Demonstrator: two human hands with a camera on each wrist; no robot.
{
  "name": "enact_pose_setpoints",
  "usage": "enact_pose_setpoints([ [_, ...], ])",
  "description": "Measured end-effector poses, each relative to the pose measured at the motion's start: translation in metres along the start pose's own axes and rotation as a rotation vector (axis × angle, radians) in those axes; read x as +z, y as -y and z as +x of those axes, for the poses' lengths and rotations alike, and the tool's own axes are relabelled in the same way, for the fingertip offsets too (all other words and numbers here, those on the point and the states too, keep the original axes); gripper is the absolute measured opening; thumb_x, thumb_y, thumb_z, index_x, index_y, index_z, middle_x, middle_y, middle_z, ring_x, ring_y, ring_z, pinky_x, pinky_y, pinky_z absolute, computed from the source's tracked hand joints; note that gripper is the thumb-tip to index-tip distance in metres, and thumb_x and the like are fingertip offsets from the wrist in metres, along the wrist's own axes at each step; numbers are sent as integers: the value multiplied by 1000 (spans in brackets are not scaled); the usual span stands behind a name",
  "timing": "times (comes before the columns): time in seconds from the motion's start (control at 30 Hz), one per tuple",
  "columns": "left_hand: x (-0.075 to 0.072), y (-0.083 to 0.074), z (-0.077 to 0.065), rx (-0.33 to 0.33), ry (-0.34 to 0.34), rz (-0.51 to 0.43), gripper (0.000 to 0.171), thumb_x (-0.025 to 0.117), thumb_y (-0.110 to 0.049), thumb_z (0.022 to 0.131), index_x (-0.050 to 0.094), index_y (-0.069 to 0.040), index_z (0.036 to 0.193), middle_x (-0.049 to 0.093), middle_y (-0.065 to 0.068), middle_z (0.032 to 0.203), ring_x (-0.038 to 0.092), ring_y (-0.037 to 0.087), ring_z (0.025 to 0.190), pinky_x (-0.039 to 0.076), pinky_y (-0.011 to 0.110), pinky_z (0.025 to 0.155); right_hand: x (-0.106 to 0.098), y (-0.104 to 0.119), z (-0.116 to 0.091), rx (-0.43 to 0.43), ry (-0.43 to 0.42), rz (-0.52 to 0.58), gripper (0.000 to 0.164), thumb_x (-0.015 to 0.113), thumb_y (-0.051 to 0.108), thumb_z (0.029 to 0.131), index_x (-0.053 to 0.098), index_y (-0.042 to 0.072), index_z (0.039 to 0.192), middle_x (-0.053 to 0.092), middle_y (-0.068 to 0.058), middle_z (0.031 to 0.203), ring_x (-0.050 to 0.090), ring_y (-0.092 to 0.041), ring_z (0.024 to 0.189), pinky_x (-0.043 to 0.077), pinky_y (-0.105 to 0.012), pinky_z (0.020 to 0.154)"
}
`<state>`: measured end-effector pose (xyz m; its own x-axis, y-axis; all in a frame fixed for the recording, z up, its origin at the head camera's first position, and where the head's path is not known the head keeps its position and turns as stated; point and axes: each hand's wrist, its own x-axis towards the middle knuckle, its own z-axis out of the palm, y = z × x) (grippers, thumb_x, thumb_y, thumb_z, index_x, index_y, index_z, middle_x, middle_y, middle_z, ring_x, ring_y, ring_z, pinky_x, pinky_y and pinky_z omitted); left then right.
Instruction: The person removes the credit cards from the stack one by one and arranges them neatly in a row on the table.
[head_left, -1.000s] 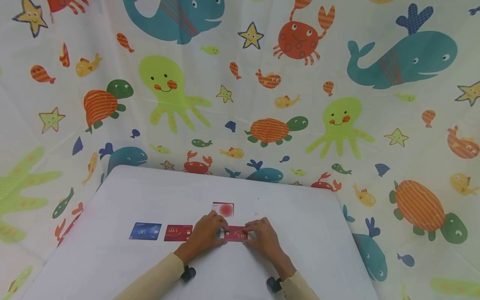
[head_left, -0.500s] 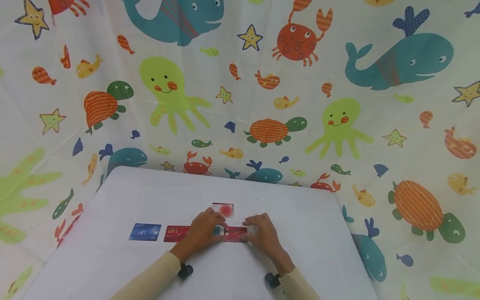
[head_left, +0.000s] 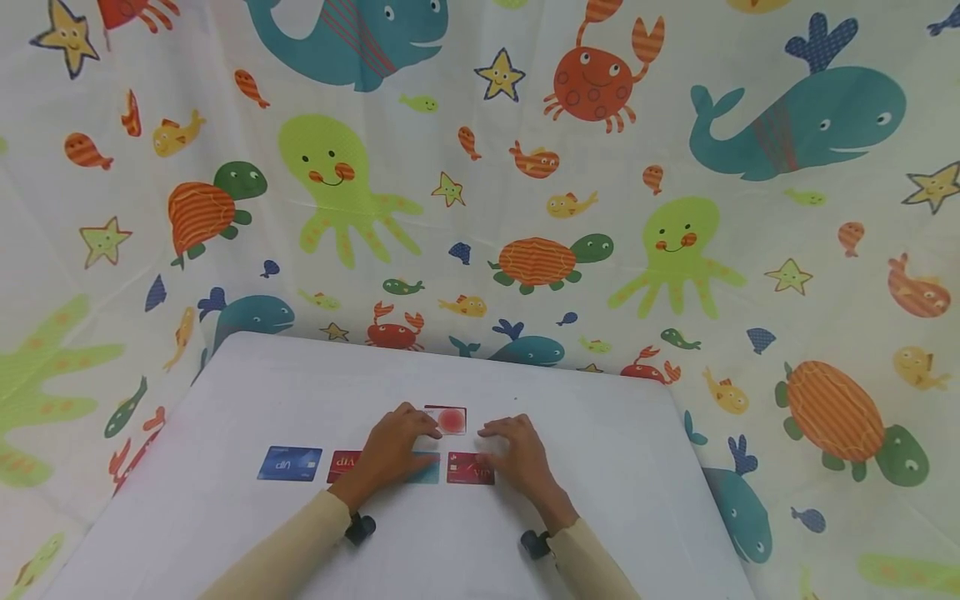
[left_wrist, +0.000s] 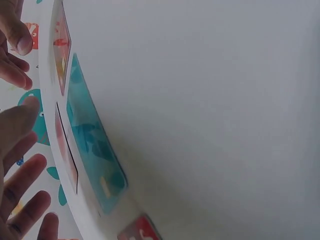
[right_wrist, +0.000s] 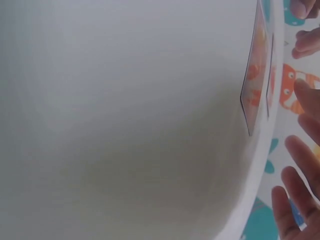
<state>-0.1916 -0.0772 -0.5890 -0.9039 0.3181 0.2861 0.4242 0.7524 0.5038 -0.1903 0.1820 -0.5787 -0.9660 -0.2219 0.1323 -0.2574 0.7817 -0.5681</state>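
The left hand (head_left: 395, 446) arches over a teal rectangular card (head_left: 429, 468), fingers loosely bent and apart, gripping nothing. The right hand (head_left: 521, 454), likewise relaxed and holding nothing, has its thumb over the right end of a red rectangular card (head_left: 465, 468); contact cannot be told. That card reads "VIP" upside down, partly covered. Behind, between the hands, lies a white card with a red disc (head_left: 452, 420), its small print illegible. Leftward, a second red card (head_left: 342, 462) and a blue card (head_left: 288, 463) show inverted "VIP" on the white table (head_left: 600, 500).
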Motion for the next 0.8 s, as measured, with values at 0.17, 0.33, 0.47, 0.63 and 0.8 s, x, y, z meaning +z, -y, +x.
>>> enact_pose_setpoints([
  [0.17, -5, 7, 4, -29, 0, -2, 36, 97, -31, 77, 84, -23, 109, 80, -6, 115, 67, 16, 108, 62, 41, 95, 3, 5, 8, 51, 10, 34, 33, 90, 28, 87, 81, 28, 119, 74, 8, 124, 59, -15, 118, 58, -42, 105],
  [0.33, -7, 15, 9, -66, 17, 26, 35, 97, -34, 77, 84, -27, 108, 79, -6, 117, 66, 16, 110, 62, 41, 97, 6, 9, 16, 60, 9, 32, 36, 90, 27, 86, 80, 28, 120, 73, 6, 125, 60, -17, 120, 56, -46, 110],
  [0.47, -9, 21, 11, -89, 38, 48, 33, 95, -36, 79, 84, -28, 109, 79, -6, 118, 66, 17, 112, 61, 41, 99, 8, 10, 20, 57, 7, 21, 36, 91, 27, 86, 80, 28, 120, 74, 6, 124, 61, -17, 120, 56, -46, 110],
  [0.63, -9, 27, 16, -96, 35, 55, 34, 95, -35, 80, 84, -25, 110, 79, -4, 119, 65, 18, 110, 61, 43, 99, 10, 12, 25, 49, 9, 4, 37, 91, 26, 86, 80, 26, 121, 74, 4, 124, 61, -18, 117, 58, -42, 106],
  [0.8, -9, 29, 22, -81, 38, 62, 37, 95, -33, 79, 84, -21, 112, 79, -1, 119, 65, 20, 108, 61, 42, 95, 14, 15, 32, 68, 36, 12, 37, 91, 26, 86, 80, 24, 121, 73, 3, 123, 60, -19, 116, 58, -43, 107],
])
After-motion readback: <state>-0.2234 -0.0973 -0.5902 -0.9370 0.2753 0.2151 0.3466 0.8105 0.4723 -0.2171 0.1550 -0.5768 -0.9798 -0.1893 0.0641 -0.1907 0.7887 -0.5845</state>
